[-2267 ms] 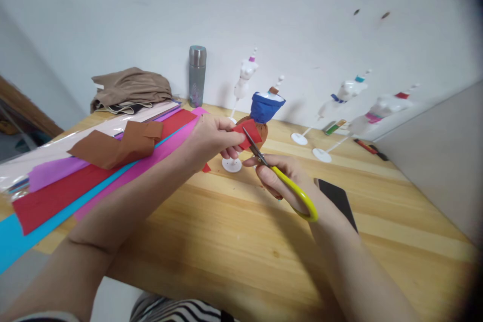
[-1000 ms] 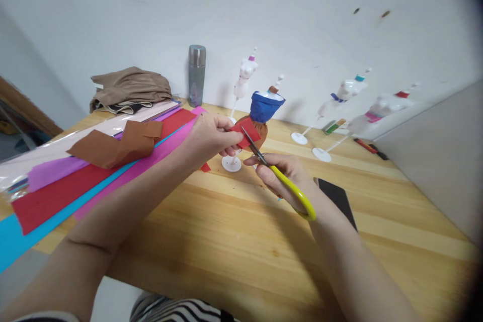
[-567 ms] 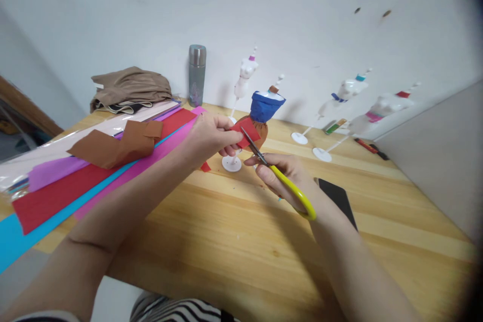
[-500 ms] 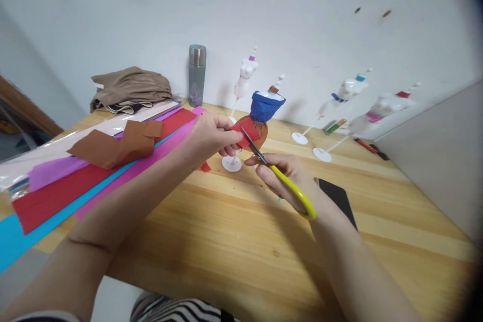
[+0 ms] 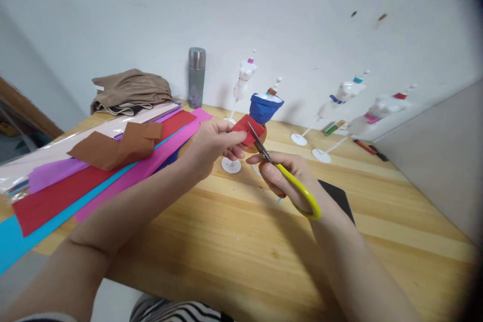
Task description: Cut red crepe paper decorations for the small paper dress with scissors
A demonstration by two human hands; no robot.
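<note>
My left hand (image 5: 219, 141) pinches a small piece of red paper (image 5: 249, 128) between thumb and fingers. In my right hand (image 5: 281, 173) is a pair of scissors (image 5: 298, 186) with yellow handles, its dark blades lying over the red paper. Just behind the paper stands a small white mannequin wearing a blue top (image 5: 266, 108); a brown part below it is mostly hidden by the paper. Another white mannequin (image 5: 244, 78) with a pink neck band stands further back.
On the left lie coloured sheets, including a long red strip (image 5: 56, 201) and a brown piece (image 5: 113, 146). Behind them are folded brown cloth (image 5: 132, 88) and a flask (image 5: 196, 78). Two more mannequins (image 5: 345, 91) stand at right, near a black flat object (image 5: 337, 198).
My left hand has shifted slightly right with the red paper, which now shows more of its surface. The scissors have moved a little right with my right hand.
</note>
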